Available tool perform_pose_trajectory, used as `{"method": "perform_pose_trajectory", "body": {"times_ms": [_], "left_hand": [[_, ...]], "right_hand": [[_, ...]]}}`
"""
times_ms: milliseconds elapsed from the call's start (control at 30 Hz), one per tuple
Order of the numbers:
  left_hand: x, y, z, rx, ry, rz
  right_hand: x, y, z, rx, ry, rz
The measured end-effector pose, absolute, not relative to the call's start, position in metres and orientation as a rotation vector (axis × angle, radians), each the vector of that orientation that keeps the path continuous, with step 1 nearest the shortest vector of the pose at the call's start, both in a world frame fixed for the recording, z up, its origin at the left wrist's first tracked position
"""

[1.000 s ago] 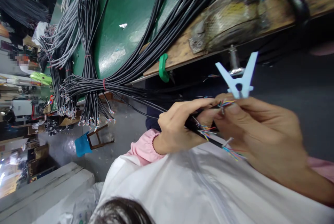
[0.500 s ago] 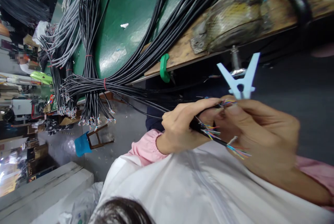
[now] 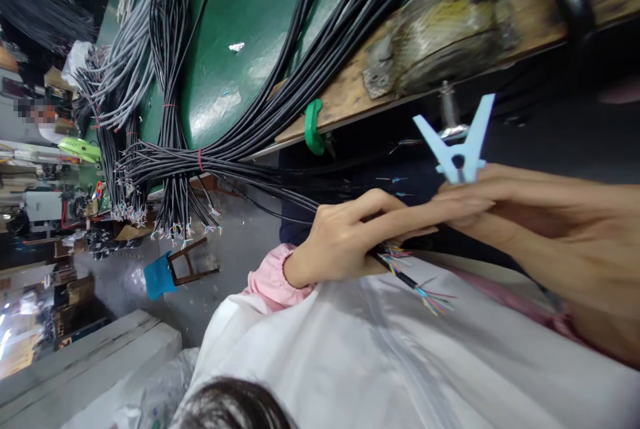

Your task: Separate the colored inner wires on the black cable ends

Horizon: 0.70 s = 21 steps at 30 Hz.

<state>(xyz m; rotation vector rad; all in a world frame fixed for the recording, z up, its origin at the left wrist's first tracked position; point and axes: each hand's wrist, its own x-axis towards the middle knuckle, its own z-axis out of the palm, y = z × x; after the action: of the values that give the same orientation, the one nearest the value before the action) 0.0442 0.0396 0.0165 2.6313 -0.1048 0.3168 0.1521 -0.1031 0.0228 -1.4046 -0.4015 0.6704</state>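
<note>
My left hand (image 3: pixel 345 236) is closed round several black cables (image 3: pixel 405 277), whose stripped ends fan out in thin coloured wires (image 3: pixel 434 299) below the palm. Its forefinger stretches right and lies across the fingertips of my right hand (image 3: pixel 520 216). My right fingers and thumb are pressed together there; whatever lies between them is hidden. Just behind the right fingers stands a light blue clip (image 3: pixel 457 152) with its two arms spread in a V, its lower end covered by the hand.
A tied bundle of black cables (image 3: pixel 245 132) runs over the green table (image 3: pixel 250 49). A green clamp (image 3: pixel 313 127) sits on the wooden edge beside a plastic-wrapped machine (image 3: pixel 440 29). More cable bundles (image 3: pixel 170 82), a blue stool (image 3: pixel 160 276) and a person (image 3: pixel 45 119) are at left.
My right hand has turned flatter and shifted right. My left forefinger has straightened onto its fingertips, and the coloured wires once visible between the hands are covered. The loose cable ends dip lower.
</note>
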Motion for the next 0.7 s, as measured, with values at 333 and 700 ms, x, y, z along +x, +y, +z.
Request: {"method": "perform_pose_trajectory", "body": {"times_ms": [333, 700], "left_hand": [[0.052, 0.038, 0.022, 2.364, -0.262, 0.644], [0.049, 0.040, 0.032, 2.439, -0.103, 0.555]], "right_hand": [[0.149, -0.105, 0.010, -1.425, -0.535, 0.494], [0.155, -0.105, 0.019, -1.597, -0.925, -0.046]]}}
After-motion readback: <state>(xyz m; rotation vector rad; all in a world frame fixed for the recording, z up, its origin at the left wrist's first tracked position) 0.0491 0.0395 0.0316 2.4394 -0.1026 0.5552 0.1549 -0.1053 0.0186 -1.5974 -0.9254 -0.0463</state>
